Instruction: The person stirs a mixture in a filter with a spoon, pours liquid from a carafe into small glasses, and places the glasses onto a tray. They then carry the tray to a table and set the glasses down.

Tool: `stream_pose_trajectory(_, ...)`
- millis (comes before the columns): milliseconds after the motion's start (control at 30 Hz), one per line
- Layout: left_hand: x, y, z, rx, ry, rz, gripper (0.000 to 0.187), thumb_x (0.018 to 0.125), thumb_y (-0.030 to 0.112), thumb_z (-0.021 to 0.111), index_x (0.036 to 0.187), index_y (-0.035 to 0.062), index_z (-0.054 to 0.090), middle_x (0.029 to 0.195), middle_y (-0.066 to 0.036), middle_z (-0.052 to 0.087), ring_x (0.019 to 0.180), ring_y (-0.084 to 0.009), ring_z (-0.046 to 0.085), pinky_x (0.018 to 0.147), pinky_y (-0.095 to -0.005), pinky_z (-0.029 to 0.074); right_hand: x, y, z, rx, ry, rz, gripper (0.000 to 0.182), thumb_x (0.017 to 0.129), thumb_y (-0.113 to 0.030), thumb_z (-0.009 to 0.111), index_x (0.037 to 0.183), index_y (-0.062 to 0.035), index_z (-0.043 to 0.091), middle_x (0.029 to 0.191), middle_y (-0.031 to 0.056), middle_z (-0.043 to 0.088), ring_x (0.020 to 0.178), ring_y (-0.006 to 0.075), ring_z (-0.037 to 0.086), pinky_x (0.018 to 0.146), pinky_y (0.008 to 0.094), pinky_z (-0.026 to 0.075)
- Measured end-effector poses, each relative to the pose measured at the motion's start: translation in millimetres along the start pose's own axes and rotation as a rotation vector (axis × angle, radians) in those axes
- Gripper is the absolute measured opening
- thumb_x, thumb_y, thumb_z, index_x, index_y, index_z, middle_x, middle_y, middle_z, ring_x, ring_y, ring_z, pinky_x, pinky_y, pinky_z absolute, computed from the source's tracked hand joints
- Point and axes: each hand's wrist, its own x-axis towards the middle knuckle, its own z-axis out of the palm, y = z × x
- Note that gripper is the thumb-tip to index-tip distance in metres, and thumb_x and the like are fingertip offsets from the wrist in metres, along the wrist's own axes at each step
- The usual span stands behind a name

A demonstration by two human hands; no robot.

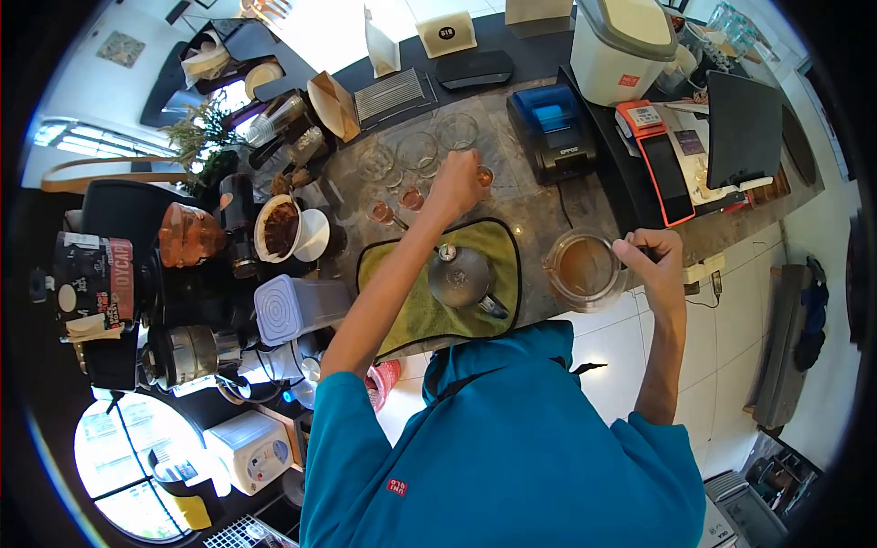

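The right hand [656,260] has its fingers gripping a glass server [583,270] by the tabletop's [539,208] near edge; the left hand [459,185] is at 1 small glass [485,176]; I cannot tell whether its fingers grip.

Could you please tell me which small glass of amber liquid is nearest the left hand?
The rightmost small glass, right by the left hand; the other two small glasses sit farther left.

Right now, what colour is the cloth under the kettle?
The cloth is green, edged in black: head view.
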Motion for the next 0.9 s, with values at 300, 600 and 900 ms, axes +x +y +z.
stream_pose_trajectory(300, -4.6, -5.5, 7.1, 0.063, 0.003, -0.038, 0.037, 0.064, 0.015, 0.079, 0.088, -0.0075, 0.063, 0.082, -0.028, 0.065, 0.081, -0.0421, 0.065, 0.071, -0.0445, 0.053, -24.5, 9.5, 9.8, 0.278, 0.084, 0.042, 0.043, 0.083, -0.011, 0.069, 0.055, -0.0086, 0.037, 0.057, -0.0074, 0.03, 0.055, 0.003, 0.026, 0.053, 0.0242, 0.021)
stream_pose_trajectory(600, -46.9, 24.7, -59.6, -0.114, 0.105, 0.114, 0.048, 0.075, 0.021, 0.074, 0.113, -0.0045, 0.061, 0.097, -0.025, 0.067, 0.089, -0.0335, 0.067, 0.076, -0.0406, 0.054, -51.7, -12.8, 53.4, 0.24, 0.024, 0.023, 0.033, 0.084, -0.007, 0.066, 0.059, -0.0039, 0.045, 0.059, -0.005, 0.037, 0.057, 0.0042, 0.031, 0.056, 0.024, 0.027)
stream_pose_trajectory(900, -227.7, -6.4, -166.8, -0.94, 0.708, -0.081, 0.028, 0.092, 0.014, 0.062, 0.115, -0.0027, 0.06, 0.094, -0.014, 0.068, 0.083, -0.0166, 0.064, 0.072, -0.0272, 0.05, -79.7, -7.2, 193.2, 0.174, -0.187, 0.127, 0.03, 0.091, -0.013, 0.062, 0.065, 0.0, 0.052, 0.06, -0.0061, 0.042, 0.059, 0.0021, 0.036, 0.051, 0.0231, 0.028)
